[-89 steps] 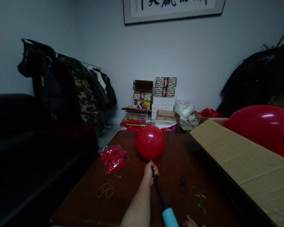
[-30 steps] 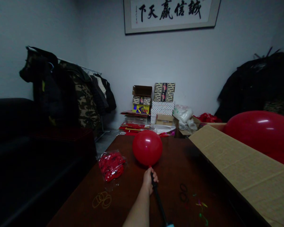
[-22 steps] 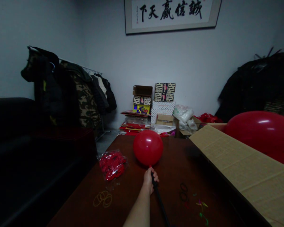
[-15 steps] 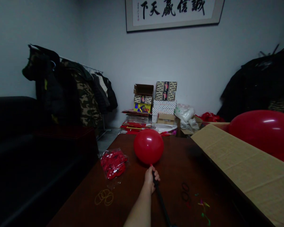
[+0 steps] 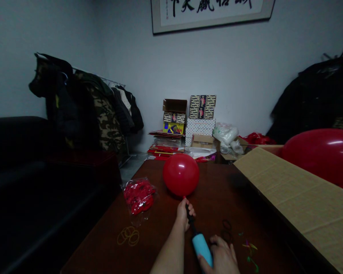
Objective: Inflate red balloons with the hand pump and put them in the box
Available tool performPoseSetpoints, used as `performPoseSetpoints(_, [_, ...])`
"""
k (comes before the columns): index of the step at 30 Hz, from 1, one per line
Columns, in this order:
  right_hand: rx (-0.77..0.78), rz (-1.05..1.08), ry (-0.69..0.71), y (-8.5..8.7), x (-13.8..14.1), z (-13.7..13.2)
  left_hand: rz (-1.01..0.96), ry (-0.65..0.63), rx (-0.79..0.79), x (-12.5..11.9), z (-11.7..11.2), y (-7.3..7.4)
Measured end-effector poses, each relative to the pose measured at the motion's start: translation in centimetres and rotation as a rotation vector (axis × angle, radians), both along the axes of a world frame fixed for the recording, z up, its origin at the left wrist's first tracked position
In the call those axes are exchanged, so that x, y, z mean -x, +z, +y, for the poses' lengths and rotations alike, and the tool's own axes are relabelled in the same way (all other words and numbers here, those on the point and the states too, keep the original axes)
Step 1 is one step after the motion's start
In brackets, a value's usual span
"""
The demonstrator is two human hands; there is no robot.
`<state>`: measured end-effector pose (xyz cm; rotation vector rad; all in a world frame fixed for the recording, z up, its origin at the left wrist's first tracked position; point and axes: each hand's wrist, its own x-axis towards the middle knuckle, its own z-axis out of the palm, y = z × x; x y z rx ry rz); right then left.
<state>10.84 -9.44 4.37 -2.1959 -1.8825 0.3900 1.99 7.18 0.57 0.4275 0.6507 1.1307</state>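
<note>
A round, inflated red balloon (image 5: 181, 175) stands over the table with its neck at the fingertips of my left hand (image 5: 185, 214). That hand is closed around the black end of a hand balloon pump (image 5: 200, 245), where the balloon's neck meets it. The pump's light blue barrel slants down toward me. My right hand (image 5: 221, 255) lies at the barrel's near end, thumb across it and fingers along its right side; the palm side is hidden. Left of the hands lies a clear bag of red balloons (image 5: 139, 196), with yellowish rubber bands (image 5: 128, 236) nearer me.
On the right, a large cardboard box (image 5: 297, 201) with its flap out holds big red balloons (image 5: 322, 156). Dark rings (image 5: 226, 230) and small coloured bits (image 5: 250, 249) lie on the brown table (image 5: 103, 247). Stacked boxes (image 5: 201, 125) stand against the wall. A black sofa (image 5: 23, 198) is at left.
My right hand has come into view at the bottom with the blue barrel, which has slid forward along the black shaft. My left hand still holds the balloon's neck at the pump's end.
</note>
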Motion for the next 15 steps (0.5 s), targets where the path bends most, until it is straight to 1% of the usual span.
performPoseSetpoints(2, [-0.054, 0.038, -0.017, 1.0, 0.5, 1.1, 0.002, 0.004, 0.001, 0.0, 0.1, 0.0])
performPoseSetpoints(5, [-0.137, 0.068, -0.041, 1.6, 1.1, 2.2, 0.010, -0.008, -0.009, 0.0, 0.2, 0.0])
performPoseSetpoints(7, [-0.153, 0.061, -0.043, 1.5, 1.3, 2.4, 0.016, -0.021, -0.016, 0.1, 0.4, -0.1])
performPoseSetpoints(10, [-0.148, 0.002, -0.037, 1.3, 1.3, 2.1, 0.032, -0.028, -0.007, 0.0, 0.4, -0.1])
performPoseSetpoints(13, [-0.115, -0.056, -0.007, 1.2, 1.3, 1.4, 0.041, -0.010, -0.008, -0.1, 0.3, 0.0])
performPoseSetpoints(15, [-0.083, -0.079, 0.003, 0.7, 1.3, 0.9, 0.044, -0.004, -0.013, -0.1, 0.1, 0.1])
